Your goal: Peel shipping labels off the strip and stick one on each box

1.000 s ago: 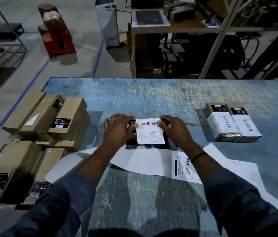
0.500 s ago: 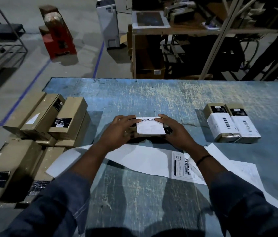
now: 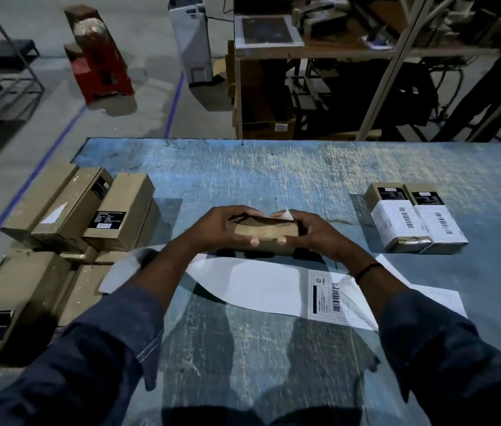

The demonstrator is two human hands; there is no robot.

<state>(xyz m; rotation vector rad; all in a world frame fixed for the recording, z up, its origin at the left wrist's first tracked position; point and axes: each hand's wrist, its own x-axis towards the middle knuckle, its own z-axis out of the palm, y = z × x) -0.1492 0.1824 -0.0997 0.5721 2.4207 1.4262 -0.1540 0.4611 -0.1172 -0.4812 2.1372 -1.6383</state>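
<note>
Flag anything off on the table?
A label corner on the box gripped by the left hand and right hand sticks up, not pressed flat. The two labelled boxes at right look crumpled at their near ends. The label strip lifts off the table.

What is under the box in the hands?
Dark shadow on the blue table and the edge of the white label strip show below the box. The spot right beneath it is covered.

Your left hand (image 3: 218, 229) and right hand (image 3: 314, 232) flank one box (image 3: 266, 238) at mid-table (image 3: 274, 167). The label strip (image 3: 261, 287) lies on the table between that box and you. A stack of boxes (image 3: 89, 210) sits at your left, and two labelled boxes (image 3: 412, 219), seemingly touching, sit at your right.
</note>
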